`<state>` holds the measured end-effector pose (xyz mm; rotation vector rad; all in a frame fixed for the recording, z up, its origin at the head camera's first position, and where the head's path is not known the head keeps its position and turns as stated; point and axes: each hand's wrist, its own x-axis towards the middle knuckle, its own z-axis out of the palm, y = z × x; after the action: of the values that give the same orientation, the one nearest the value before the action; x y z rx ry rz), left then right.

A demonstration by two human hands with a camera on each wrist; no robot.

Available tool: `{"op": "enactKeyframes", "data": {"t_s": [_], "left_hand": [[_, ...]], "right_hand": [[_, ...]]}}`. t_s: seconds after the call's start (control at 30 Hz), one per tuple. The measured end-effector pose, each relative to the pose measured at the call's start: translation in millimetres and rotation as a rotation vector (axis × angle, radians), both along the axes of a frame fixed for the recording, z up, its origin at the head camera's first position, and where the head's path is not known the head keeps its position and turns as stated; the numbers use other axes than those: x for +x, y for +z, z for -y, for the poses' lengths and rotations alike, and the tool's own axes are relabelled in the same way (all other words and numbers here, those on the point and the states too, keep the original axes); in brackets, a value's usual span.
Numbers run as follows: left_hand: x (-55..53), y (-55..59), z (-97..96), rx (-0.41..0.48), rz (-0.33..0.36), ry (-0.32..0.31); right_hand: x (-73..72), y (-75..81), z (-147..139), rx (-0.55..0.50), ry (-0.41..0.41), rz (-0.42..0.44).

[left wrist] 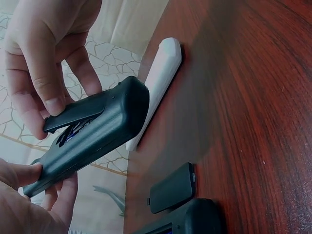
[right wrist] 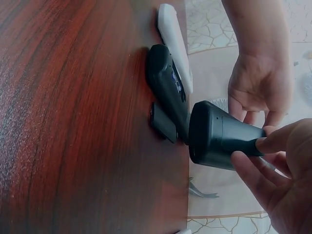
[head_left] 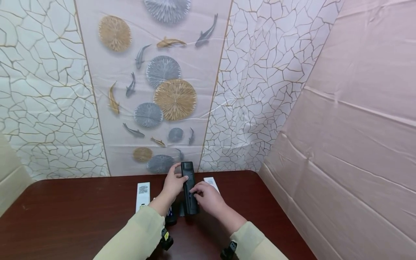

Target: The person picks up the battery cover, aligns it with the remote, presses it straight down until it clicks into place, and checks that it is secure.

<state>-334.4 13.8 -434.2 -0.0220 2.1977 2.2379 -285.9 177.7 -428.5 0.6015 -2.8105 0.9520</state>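
Observation:
A black remote control (head_left: 192, 206) is raised over the table, its battery side turned up. My left hand (head_left: 172, 185) grips its far end, thumb on one side and fingers on the other. My right hand (head_left: 209, 198) pinches the remote's battery cover (left wrist: 80, 111) between thumb and fingers. In the left wrist view the cover stands tilted, one end at the remote's end and the other lifted, with a dark battery bay (left wrist: 73, 132) showing beneath. Below lies a second black remote (right wrist: 161, 73) with its bay uncovered, a loose black cover (right wrist: 163, 124) close beside it.
Two white, slim objects with printed labels lie on the dark red-brown table (head_left: 65, 216), one to the left (head_left: 143, 193) and one to the right (head_left: 211, 181) of the hands. A patterned cloth wall (head_left: 175, 99) rises behind the table's far edge.

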Motion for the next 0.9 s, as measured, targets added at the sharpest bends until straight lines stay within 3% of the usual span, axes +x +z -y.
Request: {"op": "enactKeyframes", "data": {"t_s": [0.47, 0.8, 0.9], "left_hand": [[1.0, 0.8, -3.8, 0.038, 0.005, -0.022], [0.7, -8.6, -2.2, 0.017, 0.014, -0.038], [2.8, -9.6, -1.9, 0.007, 0.021, -0.041]], "right_hand": [[2.0, -2.0, -2, 0.032, -0.012, -0.023], [-0.9, -11.2, -6, -0.011, -0.039, 0.034], [-1.8, -13.1, -9, -0.072, -0.049, 0.085]]}}
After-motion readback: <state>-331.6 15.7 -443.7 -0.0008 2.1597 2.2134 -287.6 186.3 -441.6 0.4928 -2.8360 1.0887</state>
